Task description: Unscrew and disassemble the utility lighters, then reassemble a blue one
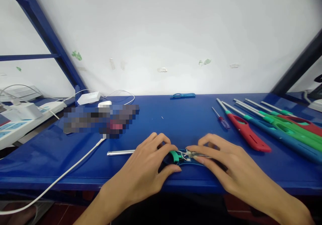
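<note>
An opened long-nosed lighter lies across the front of the table, its metal tube pointing left. My left hand grips its body around the green trigger, thumb on the near side. Between my hands, thin white wires show inside the blue half shell. My right hand pinches a clear fuel tank with thumb and fingers, at the right part of that shell. How far the tank sits in the shell is hidden by my fingers. Another blue shell half lies by the wall.
A screwdriver and several lighters, among them a red one, lie on the right of the blue table. On the left are a white cable, a blurred-out item, a white adapter and a power strip.
</note>
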